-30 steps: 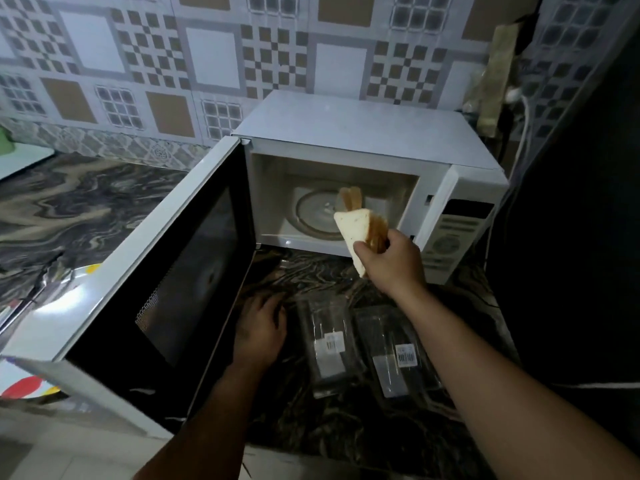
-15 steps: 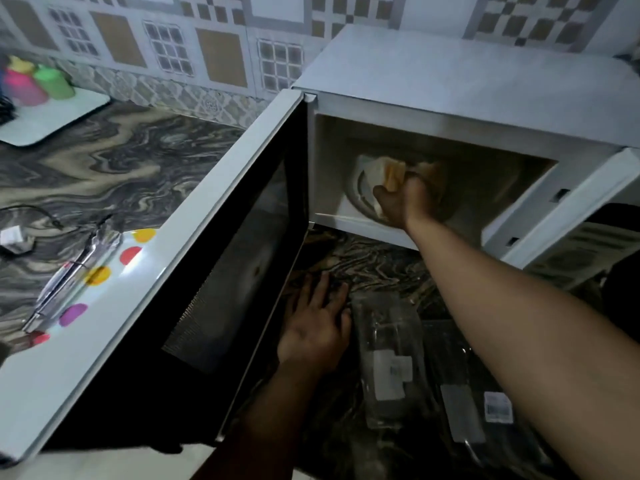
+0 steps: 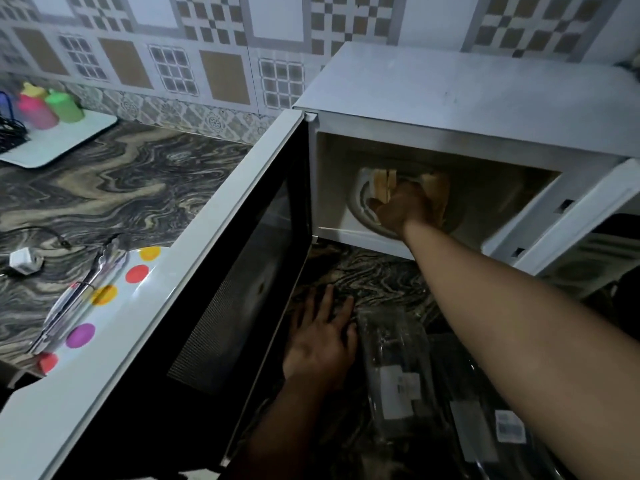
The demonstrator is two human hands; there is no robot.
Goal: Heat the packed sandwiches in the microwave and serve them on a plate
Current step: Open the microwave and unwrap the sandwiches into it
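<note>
The white microwave stands with its door swung wide open to the left. My right hand reaches inside over the glass turntable and grips a sandwich. Another sandwich half stands on the turntable just left of the hand. My left hand rests flat, fingers spread, on the dark marble counter in front of the microwave. Two empty clear sandwich packs lie on the counter to its right, under my right forearm.
A white plate with coloured dots sits left of the door, with metal tongs lying across it. A white charger plug and cable lie further left. Pink and green bottles stand on a white tray at the back left.
My right hand carried the sandwich from in front of the microwave into the cavity and now holds it over the turntable. The camera moved closer. My left hand stayed on the counter.
</note>
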